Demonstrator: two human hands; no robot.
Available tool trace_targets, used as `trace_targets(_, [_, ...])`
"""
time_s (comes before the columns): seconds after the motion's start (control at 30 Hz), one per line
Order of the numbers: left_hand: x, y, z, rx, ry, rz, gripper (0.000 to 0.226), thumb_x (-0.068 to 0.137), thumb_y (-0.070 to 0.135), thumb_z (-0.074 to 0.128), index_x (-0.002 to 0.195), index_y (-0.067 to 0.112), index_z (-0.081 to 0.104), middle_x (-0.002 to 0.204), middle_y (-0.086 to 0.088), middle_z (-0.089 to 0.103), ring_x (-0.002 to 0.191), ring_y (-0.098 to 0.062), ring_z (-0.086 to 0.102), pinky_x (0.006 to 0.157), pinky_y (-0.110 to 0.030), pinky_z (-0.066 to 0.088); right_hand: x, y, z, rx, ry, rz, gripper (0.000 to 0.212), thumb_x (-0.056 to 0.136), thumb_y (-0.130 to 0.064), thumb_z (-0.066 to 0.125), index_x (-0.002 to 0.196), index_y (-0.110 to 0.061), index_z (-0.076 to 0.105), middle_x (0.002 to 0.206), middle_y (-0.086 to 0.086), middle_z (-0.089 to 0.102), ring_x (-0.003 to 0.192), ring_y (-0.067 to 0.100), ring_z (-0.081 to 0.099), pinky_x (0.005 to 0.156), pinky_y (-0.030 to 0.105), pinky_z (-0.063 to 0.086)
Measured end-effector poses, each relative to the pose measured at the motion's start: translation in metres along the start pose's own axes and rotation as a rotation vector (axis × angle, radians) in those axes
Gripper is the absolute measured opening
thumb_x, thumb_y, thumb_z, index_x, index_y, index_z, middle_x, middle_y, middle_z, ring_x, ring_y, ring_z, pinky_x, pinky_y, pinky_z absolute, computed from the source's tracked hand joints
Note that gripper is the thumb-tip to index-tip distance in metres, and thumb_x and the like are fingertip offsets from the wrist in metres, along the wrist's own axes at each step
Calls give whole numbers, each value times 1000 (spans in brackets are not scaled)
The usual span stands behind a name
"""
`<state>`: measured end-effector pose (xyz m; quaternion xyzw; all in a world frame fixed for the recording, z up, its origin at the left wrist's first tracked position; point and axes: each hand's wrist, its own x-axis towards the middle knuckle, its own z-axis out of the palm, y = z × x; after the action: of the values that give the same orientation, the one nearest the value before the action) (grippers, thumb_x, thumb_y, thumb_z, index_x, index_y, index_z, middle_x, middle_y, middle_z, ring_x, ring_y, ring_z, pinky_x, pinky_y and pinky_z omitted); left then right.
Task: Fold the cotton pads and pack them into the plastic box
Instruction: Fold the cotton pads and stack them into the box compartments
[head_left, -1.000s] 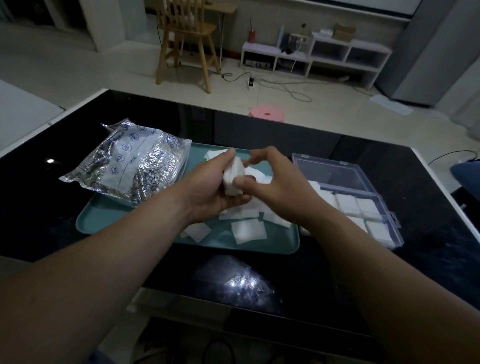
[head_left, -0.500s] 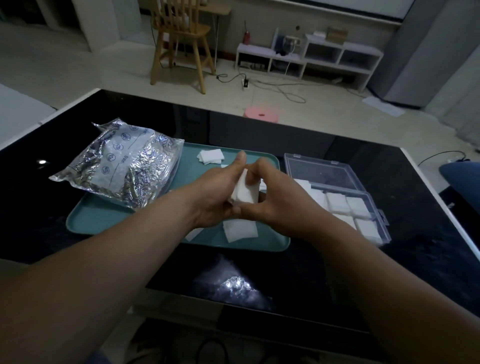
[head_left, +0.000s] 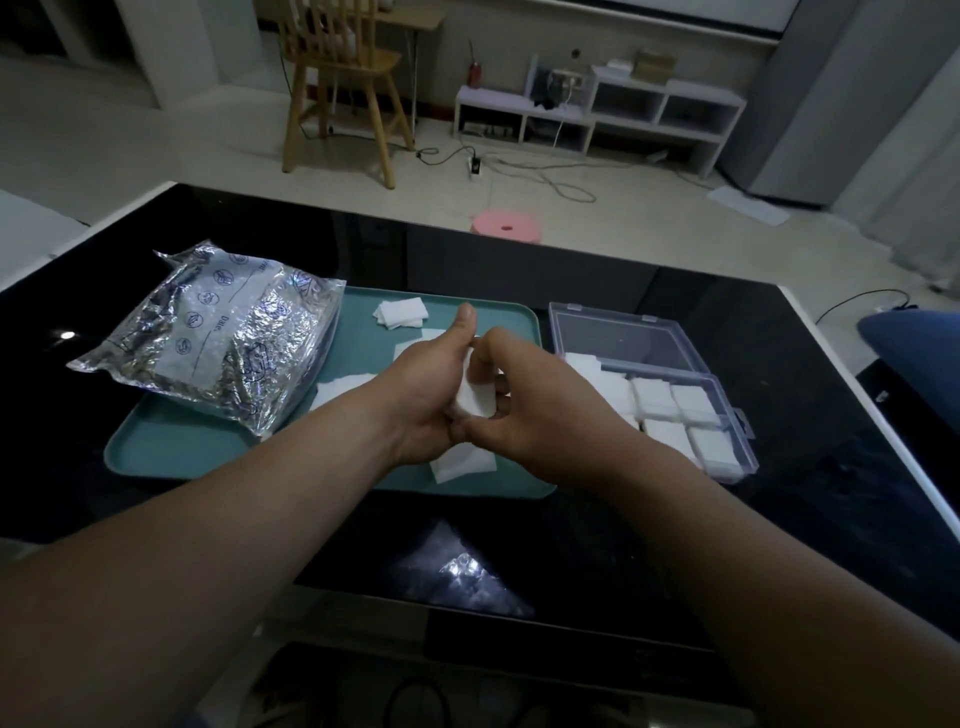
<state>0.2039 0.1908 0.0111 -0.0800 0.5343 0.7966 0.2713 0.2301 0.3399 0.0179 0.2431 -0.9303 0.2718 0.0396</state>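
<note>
While both hands pinch one pad, our box looks half full — loose pads remain.

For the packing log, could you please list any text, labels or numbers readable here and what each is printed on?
"Date": on the white panel of the foil bag, lying on the teal tray.
Round printed symbols on the foil bag: too small to read.
Plastic box, cotton pads: no text visible.
</note>
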Motion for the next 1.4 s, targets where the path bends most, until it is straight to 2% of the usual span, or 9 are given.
trace_targets(0.2, [11, -3, 7, 44, 0, 1, 77, 88, 76, 55, 120, 8, 69, 107, -13, 67, 104, -32, 71, 89, -44, 57, -4, -2, -8, -123, 50, -57, 41, 82, -42, 81, 102, -31, 47, 94, -21, 49, 83, 4, 46, 76, 28, 41])
trace_targets(0.33, [14, -1, 18, -11, 6, 47, 49, 91, 58, 69, 98, 10, 66, 81, -6, 59, 68, -18, 63, 60, -31, 56, -17, 7, -21, 93, 12, 75, 42, 92, -50, 72, 123, -28, 57, 116, -14, 61, 106, 5, 58, 93, 29, 51])
trace_targets(0.4, [14, 4, 29, -75, 54, 109, 33, 101, 33, 64, 116, 4, 68, 80, -5, 67, 67, -16, 67, 59, -31, 58, -21, 15, -35, 231, 112, 257, 38, 98, -50, 64, 127, -26, 58, 123, -10, 63, 113, 4, 59, 95, 28, 50])
trace_targets(0.6, [14, 7, 73, -12, -54, 210, 31, 109, 20, 46, 128, 1, 62, 116, -15, 76, 107, -25, 73, 100, -41, 53, -32, 40, -61, 650, 221, 553, 23, 105, -33, 59, 110, -13, 69, 97, 1, 75, 92, 21, 72, 76, 37, 55])
trace_targets(0.9, [32, -3, 109, -41, -191, 191, 33, 108, 22, 45, 131, 6, 62, 126, -16, 71, 113, -27, 71, 96, -38, 56, -42, 63, -82, 1068, 127, 523, 7, 102, -12, 64, 97, -14, 60, 82, 0, 73, 73, 13, 71, 63, 26, 52])
trace_targets(1.0, [45, -1, 106, 294, -37, 347, 33, 108, 32, 44, 133, 16, 60, 130, -13, 65, 115, -28, 65, 103, -43, 52, -36, 80, -85, 988, 266, 572, 11, 98, -10, 70, 98, -15, 60, 89, 5, 70, 71, 16, 70, 64, 29, 53])
trace_targets(1.13, [59, -4, 83, 1021, 118, 666, 26, 106, 23, 48, 129, 20, 60, 127, 2, 61, 116, -15, 57, 101, -34, 47, -33, 112, -78, 435, 489, 675, 15, 93, -18, 74, 100, -16, 61, 100, 8, 70, 85, 24, 68, 72, 37, 55])
trace_targets(1.27, [63, -26, 71, 1616, 21, 646, 34, 100, 36, 42, 118, 26, 69, 124, 1, 68, 115, -24, 60, 98, -45, 47, -30, 124, -60, 315, 433, 691, 15, 95, -20, 72, 107, -18, 63, 99, -1, 66, 86, 15, 64, 65, 28, 46])
trace_targets(1.4, [69, -37, 69, 1775, 65, 668, 33, 95, 39, 39, 101, 25, 68, 106, 2, 68, 103, -27, 60, 88, -42, 46, -25, 130, -45, 199, 352, 725, 13, 93, -26, 71, 103, -23, 63, 99, -3, 67, 82, 14, 65, 66, 31, 51])
